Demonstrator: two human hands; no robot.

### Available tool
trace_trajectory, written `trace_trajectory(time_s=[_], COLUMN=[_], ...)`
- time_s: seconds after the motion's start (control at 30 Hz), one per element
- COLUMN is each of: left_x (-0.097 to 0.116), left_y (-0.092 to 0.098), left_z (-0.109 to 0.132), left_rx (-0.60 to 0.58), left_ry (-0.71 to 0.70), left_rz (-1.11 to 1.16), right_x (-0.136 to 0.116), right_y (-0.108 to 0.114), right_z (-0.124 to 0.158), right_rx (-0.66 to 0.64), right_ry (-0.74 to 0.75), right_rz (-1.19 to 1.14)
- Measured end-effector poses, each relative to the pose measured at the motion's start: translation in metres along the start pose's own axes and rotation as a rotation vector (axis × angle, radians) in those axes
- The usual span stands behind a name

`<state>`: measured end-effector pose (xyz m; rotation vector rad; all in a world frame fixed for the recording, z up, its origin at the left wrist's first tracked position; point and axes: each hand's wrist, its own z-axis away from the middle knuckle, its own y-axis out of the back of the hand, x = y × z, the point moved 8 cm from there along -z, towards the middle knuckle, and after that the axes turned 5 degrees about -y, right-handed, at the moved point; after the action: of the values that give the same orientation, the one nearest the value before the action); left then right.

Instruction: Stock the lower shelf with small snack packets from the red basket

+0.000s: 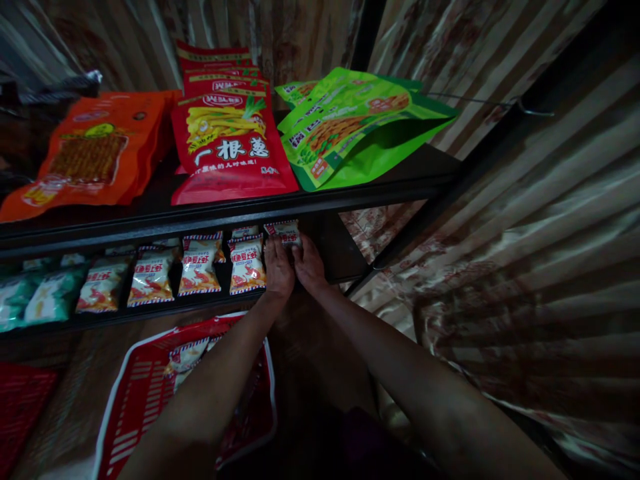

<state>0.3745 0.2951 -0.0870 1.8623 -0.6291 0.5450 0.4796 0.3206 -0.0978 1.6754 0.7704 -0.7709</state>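
Both of my hands reach onto the lower shelf [345, 257], near its right end. Between them is a small white snack bag [283, 231] with red lettering and a striped edge. My left hand [280, 268] closes on its left side, and my right hand [308, 264] presses against its right side. The lower part of that bag is hidden by my fingers. Just left of my left hand stands a matching snack bag [247, 265], in a row of several similar bags [153, 275]. Green-white bags [55, 293] continue the row at the left.
On the upper shelf [400, 175] lie orange packets [103, 150], red packets [230, 147] and green packets [345, 127]. Below my left arm is a red basket [133, 373] with a white rim, holding some snack bags [187, 357]. A dark post [480, 143] and draped curtain [540, 267] border the right.
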Motion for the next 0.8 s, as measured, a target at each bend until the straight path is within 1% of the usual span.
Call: trace_trajectory(time_s=[0.07,0.13,0.2,0.23,0.3,0.33,0.4,0.43,0.47,0.53,0.57,0.6,0.63,0.67,0.73,0.8], left_x=[0.009,0.016,0.012,0.005,-0.024,-0.043,-0.084,-0.100,-0.111,-0.123,-0.126,-0.127,-0.129,-0.131,-0.134,-0.134], left_y=[0.014,0.035,0.060,0.073,0.097,0.107,0.118,0.120,0.116,0.104,0.096,0.090,0.085,0.082,0.084,0.095], left_z=[0.013,0.035,0.068,0.086,0.124,0.144,0.183,0.199,0.209,0.222,0.227,0.231,0.235,0.238,0.240,0.234], left_rx=[0.024,0.074,0.139,0.181,0.262,0.294,0.293,0.268,0.191,0.040,-0.028,-0.081,-0.120,-0.141,-0.144,-0.114], left_ry=[-0.026,-0.057,-0.054,-0.023,0.126,0.241,0.497,0.588,0.604,0.553,0.520,0.500,0.501,0.514,0.543,0.548], left_rz=[0.012,0.042,0.065,0.061,0.017,-0.015,-0.104,-0.147,-0.162,-0.142,-0.112,-0.076,-0.038,-0.006,0.035,0.051], right_x=[-0.005,-0.015,-0.029,-0.038,-0.056,-0.065,-0.084,-0.093,-0.101,-0.111,-0.111,-0.107,-0.100,-0.091,-0.075,-0.064], right_y=[0.008,0.014,0.017,0.016,0.011,0.006,-0.008,-0.017,-0.027,-0.047,-0.056,-0.064,-0.068,-0.070,-0.069,-0.066], right_z=[0.005,0.015,0.031,0.041,0.066,0.080,0.108,0.123,0.137,0.164,0.174,0.183,0.188,0.193,0.201,0.205], right_rx=[0.041,0.065,0.046,0.019,-0.070,-0.130,-0.268,-0.351,-0.442,-0.644,-0.734,-0.804,-0.840,-0.851,-0.830,-0.809], right_ry=[0.016,0.051,0.108,0.143,0.218,0.258,0.338,0.377,0.409,0.423,0.362,0.262,0.125,-0.031,-0.281,-0.441], right_rz=[0.011,0.024,0.026,0.021,0.005,-0.003,-0.012,-0.007,0.004,0.037,0.042,0.037,0.020,-0.010,-0.067,-0.133])
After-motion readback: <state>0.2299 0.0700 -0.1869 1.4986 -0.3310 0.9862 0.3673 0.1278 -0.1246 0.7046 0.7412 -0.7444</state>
